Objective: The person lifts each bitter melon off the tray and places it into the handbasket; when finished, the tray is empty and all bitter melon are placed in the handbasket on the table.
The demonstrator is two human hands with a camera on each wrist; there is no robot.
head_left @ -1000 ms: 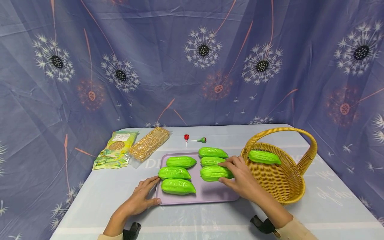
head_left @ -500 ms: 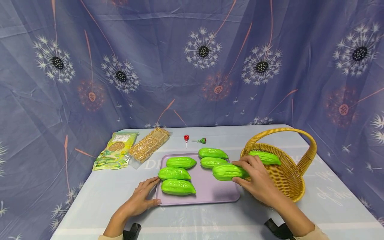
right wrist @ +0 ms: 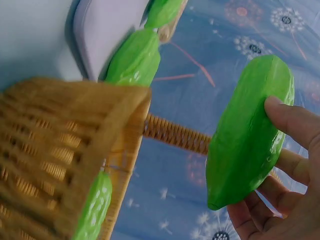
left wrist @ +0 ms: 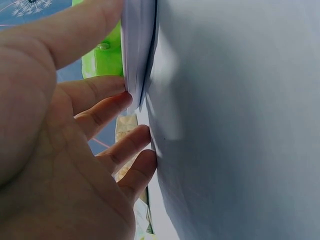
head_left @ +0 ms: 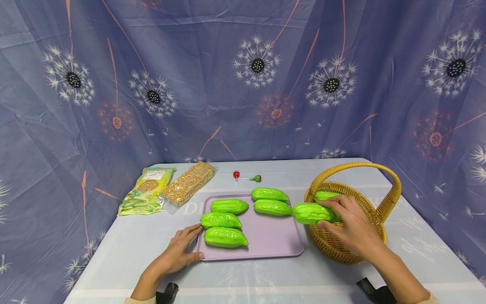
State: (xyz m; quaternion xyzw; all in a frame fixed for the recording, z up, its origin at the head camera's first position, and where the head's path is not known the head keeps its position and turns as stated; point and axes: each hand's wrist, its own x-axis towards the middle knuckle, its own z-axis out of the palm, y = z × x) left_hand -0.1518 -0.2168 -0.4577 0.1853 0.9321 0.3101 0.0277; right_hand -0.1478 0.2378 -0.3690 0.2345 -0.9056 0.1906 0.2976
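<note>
In the head view my right hand point(head_left: 353, 226) grips a bright green ridged gourd point(head_left: 311, 213) between thumb and fingers, held up at the left rim of a yellow wicker basket point(head_left: 373, 221). Another green gourd point(head_left: 324, 196) lies inside, partly hidden behind the hand. The right wrist view shows the held gourd point(right wrist: 247, 135) raised above the basket's opening. My left hand point(head_left: 178, 249) rests at the left edge of a lilac tray point(head_left: 269, 242), its fingers touching the rim. On that tray are three gourds point(head_left: 226, 237) at left and two gourds point(head_left: 272, 207) at right.
Behind the tray lie a red lollipop point(head_left: 236, 174) and a green lollipop point(head_left: 257, 178). A yellow-green packet point(head_left: 146, 190) and a clear bag of kernels point(head_left: 190, 181) lie at the back left. The basket's tall handle point(head_left: 357, 164) arches over its opening.
My right hand has lifted a gourd from the tray's right column and carried it right to the basket's rim. The left hand has stayed at the tray's edge.
</note>
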